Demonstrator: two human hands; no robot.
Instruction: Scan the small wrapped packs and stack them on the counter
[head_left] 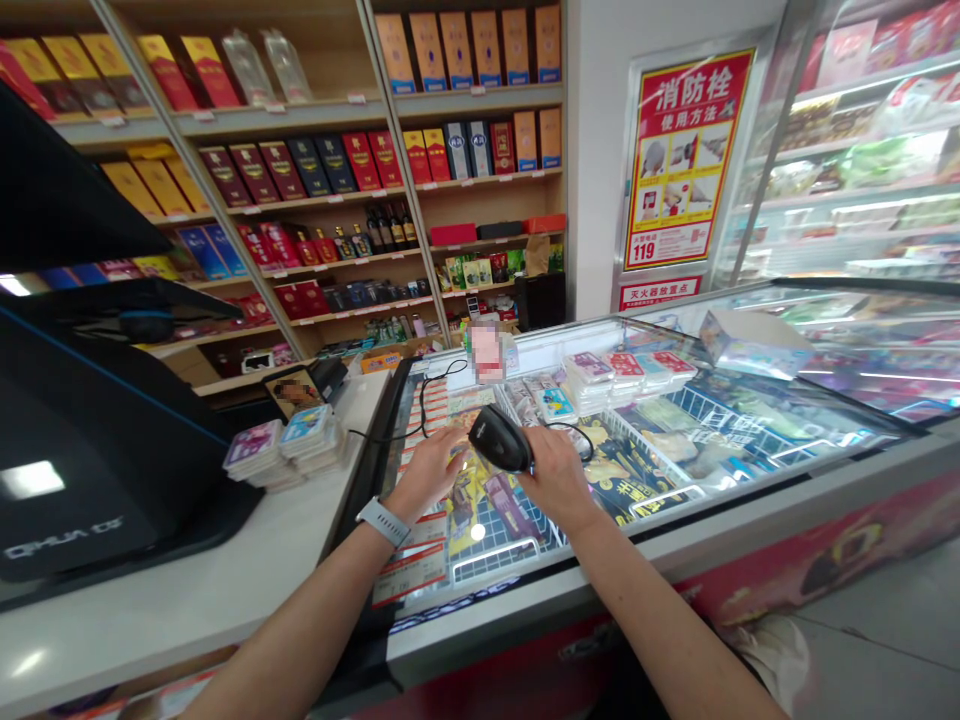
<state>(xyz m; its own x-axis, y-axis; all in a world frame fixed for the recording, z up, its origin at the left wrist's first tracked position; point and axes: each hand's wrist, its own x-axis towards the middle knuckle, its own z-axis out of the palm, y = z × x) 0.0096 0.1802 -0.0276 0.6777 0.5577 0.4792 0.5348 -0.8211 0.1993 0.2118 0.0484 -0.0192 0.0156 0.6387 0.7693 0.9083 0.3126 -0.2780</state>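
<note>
My right hand (pixel 559 480) grips a black handheld barcode scanner (pixel 500 438), whose dark coiled cable (pixel 442 395) runs across the glass. My left hand (pixel 427 473), with a white watch (pixel 384 521) on its wrist, sits close beside the scanner's front end. Its fingers point toward the scanner, and I cannot tell whether they hold anything. Both hands hover over the sliding glass lid of a chest freezer (pixel 750 345). Packaged goods in wire baskets (pixel 495 540) lie beneath the glass. A small pink packet (pixel 487 352), blurred, stands at the freezer's far edge.
To the left, a white counter (pixel 172 600) carries stacks of small packets (pixel 289 450) and a black checkout terminal (pixel 90 420). Shelves of boxed liquor (pixel 300 170) fill the back wall. A red-and-yellow fire hydrant poster (pixel 686 160) and a glass-fronted chiller (pixel 847 170) stand to the right.
</note>
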